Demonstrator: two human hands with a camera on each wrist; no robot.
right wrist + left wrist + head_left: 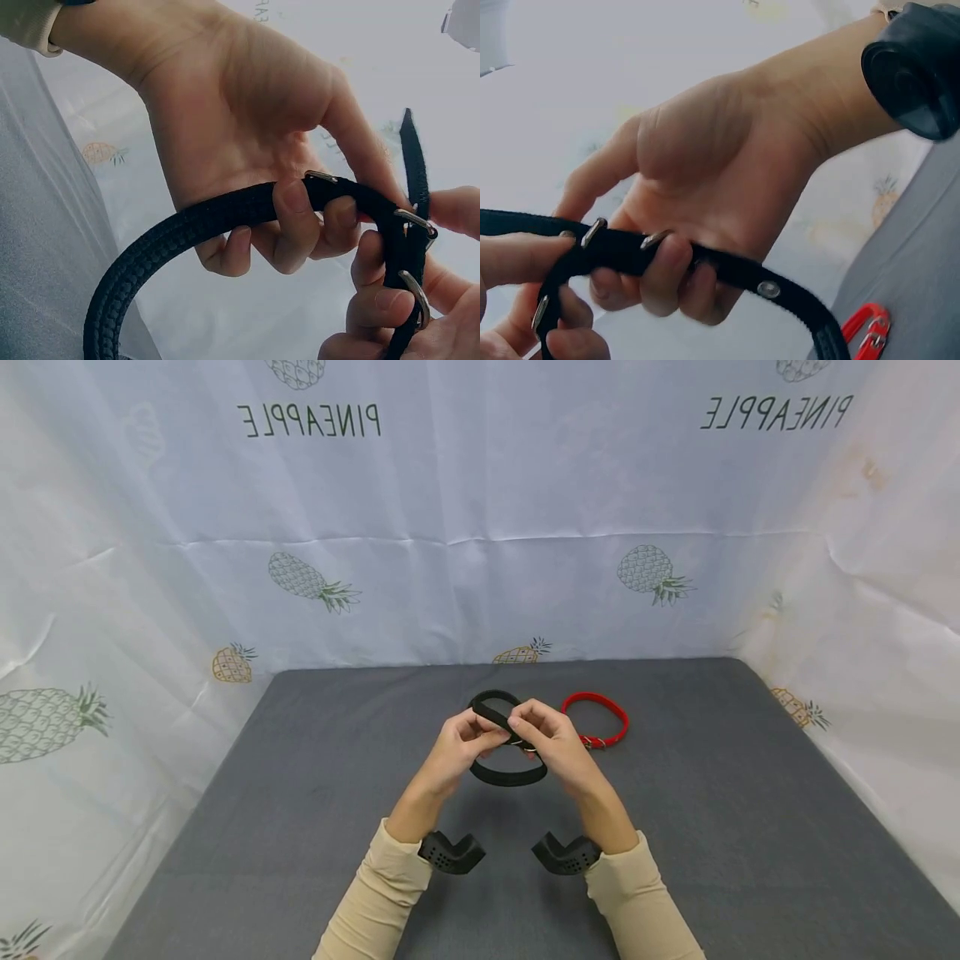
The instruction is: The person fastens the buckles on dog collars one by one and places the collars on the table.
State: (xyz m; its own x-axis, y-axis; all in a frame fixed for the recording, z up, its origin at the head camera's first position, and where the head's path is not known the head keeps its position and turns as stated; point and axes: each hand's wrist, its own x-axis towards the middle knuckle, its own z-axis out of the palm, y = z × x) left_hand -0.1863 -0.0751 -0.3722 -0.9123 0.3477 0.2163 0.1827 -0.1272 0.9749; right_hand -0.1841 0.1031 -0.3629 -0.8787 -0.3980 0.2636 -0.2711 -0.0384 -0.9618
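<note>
Both hands hold a black collar (508, 777) above the table. My left hand (456, 745) pinches the strap between thumb and fingers, and my right hand (553, 733) grips it close by, the fingertips of the two nearly meeting. Between them sit a silver buckle (416, 221) and a metal ring (420, 300). The pointed strap end (412, 150) sticks up past the buckle in the right wrist view. In the left wrist view a metal eyelet (768, 289) shows on the band. Fingers hide part of the strap around the buckle.
A red collar (618, 714) with a metal buckle lies in a loop on the grey table (322, 810), just beyond my right hand. White curtains (480, 485) printed with pineapples stand behind and at both sides. Each wrist wears a black camera mount (453, 853).
</note>
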